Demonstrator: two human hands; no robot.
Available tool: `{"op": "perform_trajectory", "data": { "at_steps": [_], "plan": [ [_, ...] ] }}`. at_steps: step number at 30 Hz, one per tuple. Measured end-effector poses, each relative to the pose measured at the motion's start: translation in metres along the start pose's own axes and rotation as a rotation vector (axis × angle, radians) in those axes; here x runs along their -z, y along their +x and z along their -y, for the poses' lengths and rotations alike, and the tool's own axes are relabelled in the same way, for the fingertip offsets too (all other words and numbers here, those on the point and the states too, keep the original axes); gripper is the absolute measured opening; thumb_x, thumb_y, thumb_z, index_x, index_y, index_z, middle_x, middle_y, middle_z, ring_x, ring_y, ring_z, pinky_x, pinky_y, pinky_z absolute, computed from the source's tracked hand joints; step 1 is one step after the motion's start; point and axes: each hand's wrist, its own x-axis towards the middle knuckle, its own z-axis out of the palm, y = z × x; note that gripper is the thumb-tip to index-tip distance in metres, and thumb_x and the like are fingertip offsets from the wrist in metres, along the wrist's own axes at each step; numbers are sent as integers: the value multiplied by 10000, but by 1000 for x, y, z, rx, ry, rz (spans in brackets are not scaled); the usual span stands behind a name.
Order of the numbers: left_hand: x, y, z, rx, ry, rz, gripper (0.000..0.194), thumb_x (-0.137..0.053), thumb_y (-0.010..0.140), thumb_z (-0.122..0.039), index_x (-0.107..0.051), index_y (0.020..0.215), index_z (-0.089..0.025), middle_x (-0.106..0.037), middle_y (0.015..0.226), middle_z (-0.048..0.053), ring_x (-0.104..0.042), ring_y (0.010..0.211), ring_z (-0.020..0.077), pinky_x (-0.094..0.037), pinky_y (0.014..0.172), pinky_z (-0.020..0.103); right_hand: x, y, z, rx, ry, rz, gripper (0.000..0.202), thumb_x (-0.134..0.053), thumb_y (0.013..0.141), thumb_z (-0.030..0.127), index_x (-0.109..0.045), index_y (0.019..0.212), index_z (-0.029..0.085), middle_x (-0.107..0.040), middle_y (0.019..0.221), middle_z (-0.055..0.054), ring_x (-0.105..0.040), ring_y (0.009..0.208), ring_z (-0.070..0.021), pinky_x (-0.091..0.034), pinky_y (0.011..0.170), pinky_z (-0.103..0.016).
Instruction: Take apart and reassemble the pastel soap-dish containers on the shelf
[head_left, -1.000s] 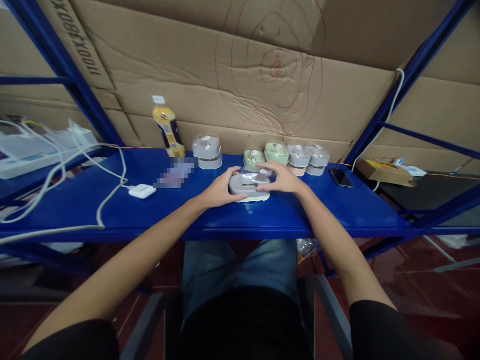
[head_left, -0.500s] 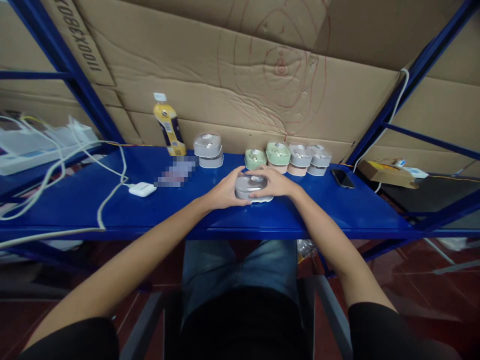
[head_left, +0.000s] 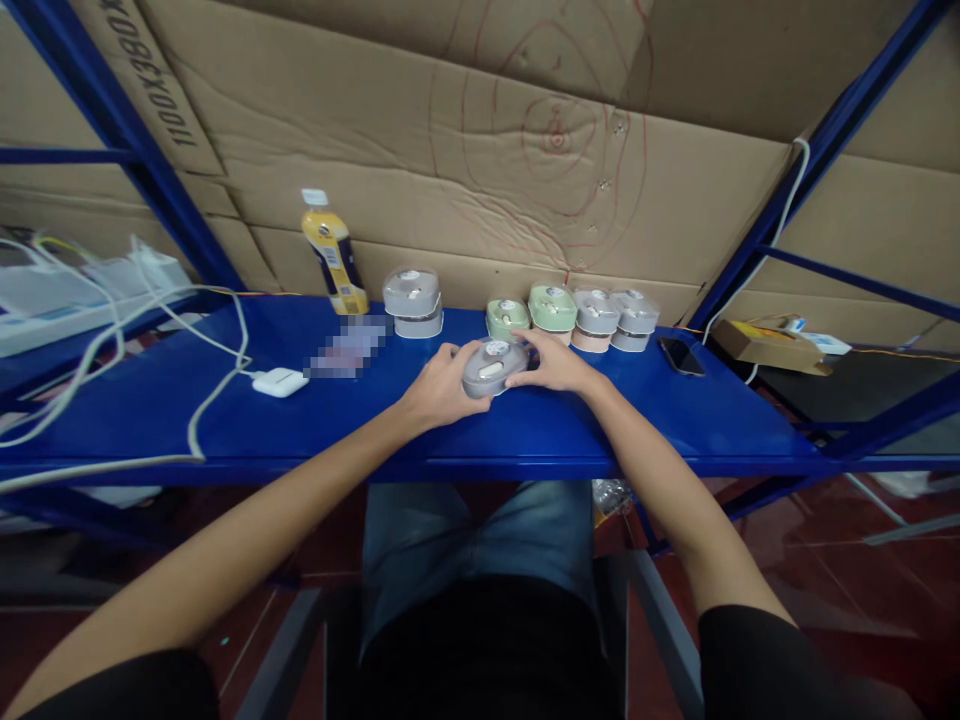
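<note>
- Gripping the gray box (head_left: 481,380) between thumb and fingers, our left hand (head_left: 442,385) wraps its left side.
- Our right hand (head_left: 555,362) clasps its right side, fingers bent around it.
- We hold it over the blue table (head_left: 525,437), near the green box (head_left: 504,318).

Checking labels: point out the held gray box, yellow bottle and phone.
Gray box (head_left: 493,370), head view, middle of its top.
Yellow bottle (head_left: 335,254), head view, middle of its body.
Phone (head_left: 682,356), head view, its upward face.
</note>
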Motion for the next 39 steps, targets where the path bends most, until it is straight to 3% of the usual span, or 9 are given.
{"op": "perform_trajectory", "data": {
  "at_steps": [5, 10, 16, 23, 28, 31, 34, 36, 39],
  "plan": [
    [11, 18, -5, 129, -12, -269, 889, -887, 784, -414, -529, 1566, -188, -668, 1466, 197, -627, 1430, 444, -504, 1249, 598, 22, 1, 2, -37, 50, -364, 676, -647, 985, 780, -741, 1359, 225, -782, 1310, -157, -757, 1046, -301, -637, 945, -499],
    [15, 82, -31, 337, -47, -346, 852, -873, 848, -421, -498, 1559, -142, -617, 1502, 245, -623, 1425, 444, -506, 1228, 571, 43, 1, -4, -115, 12, -726, 604, -453, 1070, 785, -726, 997, 251, -792, 979, -86, -734, 914, -256, -600, 913, -460],
    [-18, 143, -75, 507, 66, -303, 773, -879, 866, -398, -528, 1496, -120, -568, 1509, 313, -612, 1416, 485, -518, 1163, 567, 43, 1, -16, -223, -10, -817, 601, -407, 1081, 757, -652, 847, 261, -732, 840, -63, -706, 836, -244, -586, 862, -437],
    [-45, 151, -84, 517, 126, -280, 781, -785, 963, -433, -468, 1597, -103, -556, 1543, 312, -580, 1447, 454, -514, 1166, 510, 42, 2, -16, -218, -28, -799, 602, -393, 1106, 730, -697, 899, 254, -737, 878, -76, -720, 906, -256, -575, 898, -439],
    [-25, 135, -62, 420, 115, -329, 643, -585, 1069, -421, -469, 1613, -97, -558, 1557, 305, -557, 1484, 452, -456, 1230, 542, 42, 1, -14, -217, -14, -760, 635, -403, 1100, 770, -758, 1032, 248, -763, 961, -104, -730, 1004, -289, -581, 934, -470],
    [1, 127, -32, 330, 114, -480, 863, -724, 981, -463, -373, 1684, -105, -367, 1738, 318, -317, 1655, 511, -297, 1336, 648, 40, 0, -11, -220, 8, -704, 637, -402, 1104, 768, -775, 1110, 252, -778, 1041, -132, -733, 1057, -319, -590, 947, -510],
    [23, 127, 5, 457, 108, -550, 1127, -882, 843, -501, -293, 1721, -109, -241, 1796, 345, -182, 1688, 582, -214, 1324, 785, 37, 1, -6, -218, 15, -646, 642, -384, 1114, 756, -781, 1163, 255, -781, 1060, -146, -730, 1088, -345, -591, 964, -548],
    [32, 128, 26, 595, 152, -514, 1263, -956, 768, -490, -259, 1722, -41, -217, 1771, 416, -249, 1655, 619, -229, 1306, 801, 34, 2, -3, -212, 9, -644, 636, -383, 1118, 745, -782, 1130, 250, -775, 1013, -139, -732, 1074, -344, -592, 970, -547],
    [37, 127, 47, 700, 119, -465, 1310, -963, 749, -621, -288, 1694, -15, -353, 1692, 409, -421, 1567, 604, -346, 1245, 785, 31, 1, -2, -200, -4, -670, 611, -400, 1117, 737, -771, 1042, 256, -745, 906, -111, -733, 1030, -326, -591, 965, -516]
  ]
}}
